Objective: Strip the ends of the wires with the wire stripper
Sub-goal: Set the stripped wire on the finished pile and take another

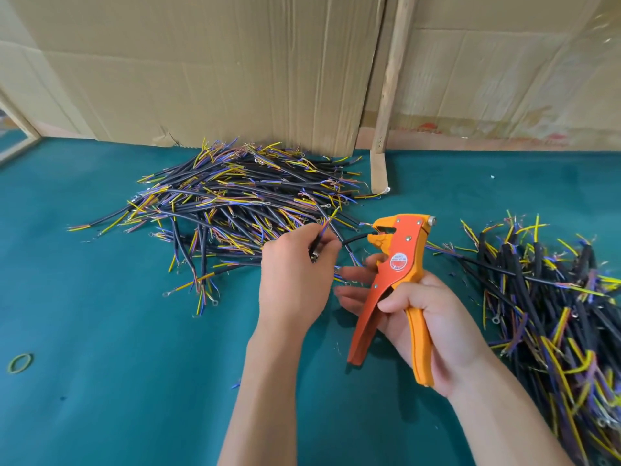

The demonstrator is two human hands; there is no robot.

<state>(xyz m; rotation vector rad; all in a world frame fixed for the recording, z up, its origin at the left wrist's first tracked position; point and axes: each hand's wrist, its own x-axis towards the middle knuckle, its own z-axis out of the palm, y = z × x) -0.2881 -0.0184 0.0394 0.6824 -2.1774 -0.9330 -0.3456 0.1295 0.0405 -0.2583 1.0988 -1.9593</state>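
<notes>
My right hand (433, 326) grips the handles of an orange and yellow wire stripper (396, 277), held upright with its jaws pointing left. My left hand (295, 274) pinches a short black cable (353, 237) whose one end reaches into the stripper's jaws. Yellow and blue inner wires stick up from the cable's other end above my left fingers. The stripper's handles are spread apart.
A large pile of black cables with yellow and blue ends (242, 203) lies behind my hands on the green table (117, 381). A second cable pile (551, 307) lies at the right. Cardboard sheets (235, 68) and a wooden post (389, 95) stand at the back. A rubber band (21, 363) lies at the left.
</notes>
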